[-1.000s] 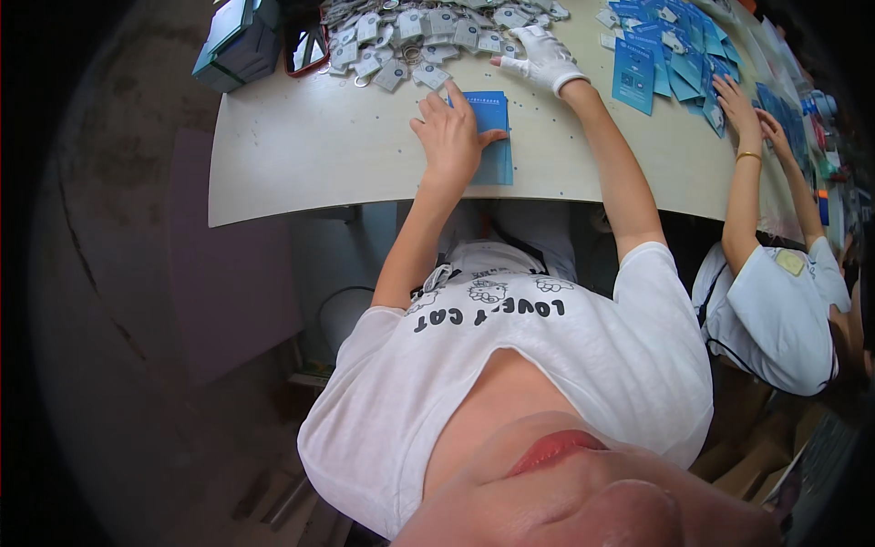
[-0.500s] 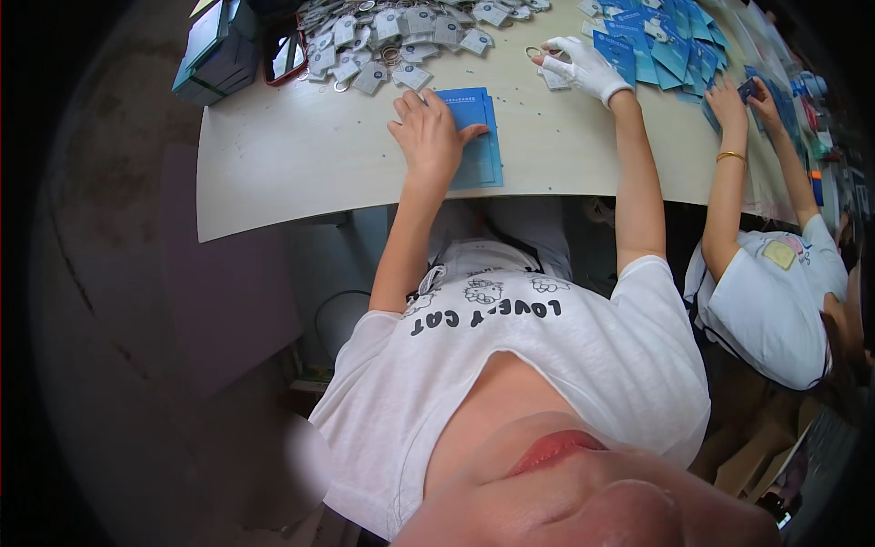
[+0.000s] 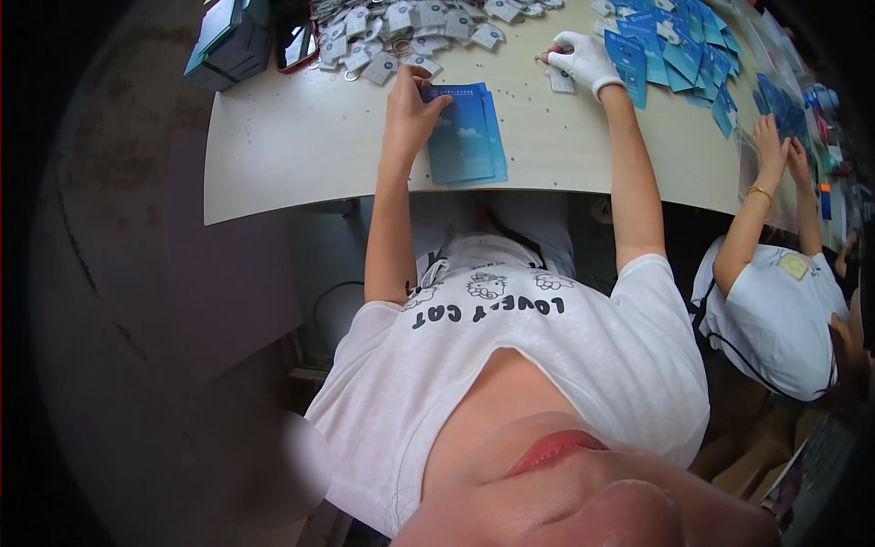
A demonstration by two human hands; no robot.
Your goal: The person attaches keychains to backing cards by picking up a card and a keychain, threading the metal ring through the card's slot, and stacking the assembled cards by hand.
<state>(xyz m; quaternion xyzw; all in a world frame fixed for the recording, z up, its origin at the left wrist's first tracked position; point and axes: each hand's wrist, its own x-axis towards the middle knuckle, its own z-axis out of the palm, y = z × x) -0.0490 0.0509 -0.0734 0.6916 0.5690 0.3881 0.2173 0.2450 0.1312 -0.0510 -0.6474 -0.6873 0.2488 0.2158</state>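
My bare left hand (image 3: 412, 108) rests flat on the left edge of a small stack of blue cards (image 3: 467, 135) lying on the pale table (image 3: 301, 155). My right hand (image 3: 580, 56), in a white glove, reaches farther out and pinches a small clear-packed item (image 3: 560, 80) between its fingers, just right of the stack. A heap of small grey packets with rings (image 3: 401, 27) lies beyond my left hand.
A spread of loose blue cards (image 3: 670, 50) covers the table's right part. A teal box (image 3: 226, 41) and a dark phone (image 3: 297, 41) sit at the far left. Another person in a white shirt (image 3: 784, 310) works at the right, hands (image 3: 773, 137) on the table.
My gloved right hand has moved from the grey packets rightward and closed on a small item. My left hand stays on the blue stack. The view has shifted.
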